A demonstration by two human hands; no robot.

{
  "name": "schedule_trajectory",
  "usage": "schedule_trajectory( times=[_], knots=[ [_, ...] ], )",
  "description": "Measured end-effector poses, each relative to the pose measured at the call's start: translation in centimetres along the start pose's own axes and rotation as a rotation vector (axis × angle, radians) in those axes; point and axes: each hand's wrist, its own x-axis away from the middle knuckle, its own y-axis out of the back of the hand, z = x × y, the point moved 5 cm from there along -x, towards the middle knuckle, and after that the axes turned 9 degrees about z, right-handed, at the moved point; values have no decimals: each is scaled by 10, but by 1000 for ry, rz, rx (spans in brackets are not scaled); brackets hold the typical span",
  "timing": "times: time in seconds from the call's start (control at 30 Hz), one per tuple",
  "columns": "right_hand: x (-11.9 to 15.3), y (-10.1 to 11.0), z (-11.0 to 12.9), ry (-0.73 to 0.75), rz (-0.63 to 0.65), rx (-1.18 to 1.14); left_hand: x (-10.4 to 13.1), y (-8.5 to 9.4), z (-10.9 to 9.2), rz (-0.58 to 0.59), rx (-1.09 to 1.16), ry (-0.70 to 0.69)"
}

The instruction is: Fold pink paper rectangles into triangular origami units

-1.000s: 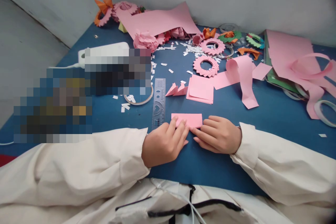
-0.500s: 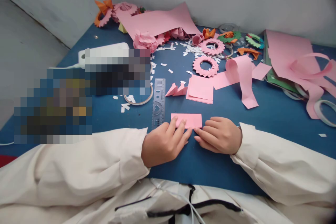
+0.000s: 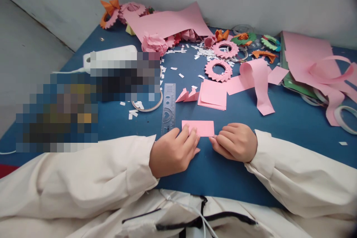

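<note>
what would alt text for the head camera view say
Two hands work on a folded pink paper strip on a blue table: the left hand presses it, the right hand is at its lower right corner. Beyond lie a clear ruler, pink squares and paper rings.

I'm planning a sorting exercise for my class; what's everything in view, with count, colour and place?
folded paper: one, pink, under left fingers
ruler: one, clear, left of folded paper
square sheets: several, pink, beyond it
pleated rings: two, pink, centre; two, mainly green, back right
orange pieces: several, back
large sheets: two, pink, back and right
strips: several, pink, right
scraps: many, white, mostly centre back
crumpled paper: one, pink, back
power block: one, white, left
table: one, blue, underneath
blurred area: contents unclear, left
left hand: one, on folded paper
right hand: one, by its near right corner
sleeves: two, cream
</note>
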Motion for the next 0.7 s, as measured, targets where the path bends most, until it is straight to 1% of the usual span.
schedule_trajectory(
  times=[0.17, 0.37, 0.57, 0.7],
  knots=[
    [0, 1, 0, 8, -6, -1, 1, 7, 2, -41, 16, 17],
    [0, 0, 0, 12, -10, 6, 1, 6, 6, -57, 9, 66],
    [0, -2, 0, 24, 15, 9, 0, 4, 8, -33, 25, 34],
    [0, -4, 2, 74, 27, 3, -2, -1, 10, -23, 35, 4]
  ],
)
